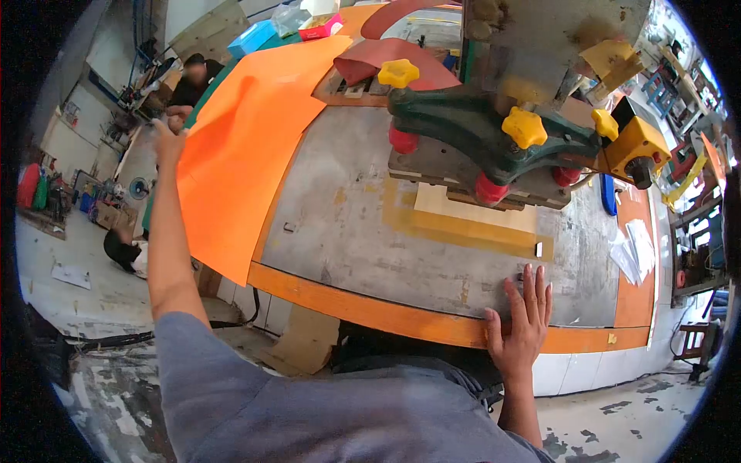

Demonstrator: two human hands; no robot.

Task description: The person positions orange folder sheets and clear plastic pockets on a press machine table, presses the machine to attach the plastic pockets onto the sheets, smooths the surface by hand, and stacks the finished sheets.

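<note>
My left hand (169,142) is stretched out at the left edge of a large orange sheet (251,139); its fingers are small and partly blurred, so its grip is unclear. The sheet lies over the table's left side and hangs past its front edge. My right hand (522,320) rests palm down with fingers spread on the front edge of the grey metal plate (340,224). Just beyond its fingertips is a small white piece (539,249), beside a pale rectangle framed with brown tape (463,235).
A green press head (494,139) with yellow knobs overhangs the plate. White papers (634,251) and a blue object (609,194) lie at the right. Blue (252,37) and pink (321,28) boxes stand at the back. Two people (193,81) (123,248) are at the left.
</note>
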